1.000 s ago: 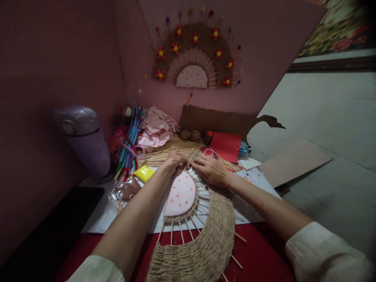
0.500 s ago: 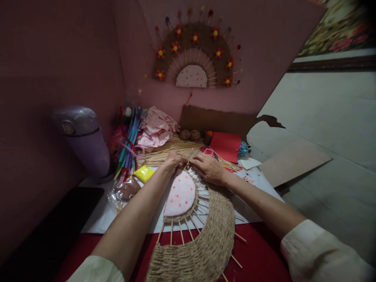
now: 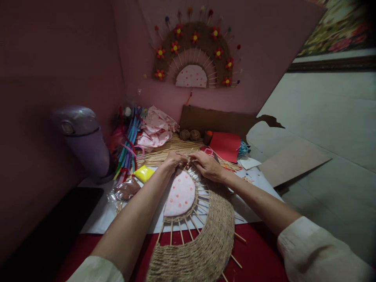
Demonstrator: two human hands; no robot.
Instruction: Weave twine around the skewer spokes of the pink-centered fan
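Note:
A half-ring wall hanging (image 3: 202,243) of jute twine woven over thin wooden sticks leans toward me, partly past the table's near edge. Inside its curve sits a half-disc (image 3: 180,194) covered in pink dotted fabric, joined to the ring by bare sticks. At the far end of the piece, my left hand (image 3: 176,158) is closed on the stick ends. My right hand (image 3: 207,166) is beside it, thumb and finger pinched together close to the left fingertips. What the right fingers pinch is too small to make out, and its palm covers part of the weave.
Behind my hands lie a bundle of sticks (image 3: 160,154), twine balls (image 3: 189,135), dotted cloth (image 3: 157,127) and red sheet (image 3: 225,145). At left are a purple bottle (image 3: 85,145), pipe cleaners (image 3: 133,131) and yellow packet (image 3: 143,173). A finished flowered hanging (image 3: 195,37) is on the wall.
My right hand has shifted slightly, its fingers lifting and drawing together near the left fingertips. The right forearm moved a little to the left. The left hand and the woven piece stay in place.

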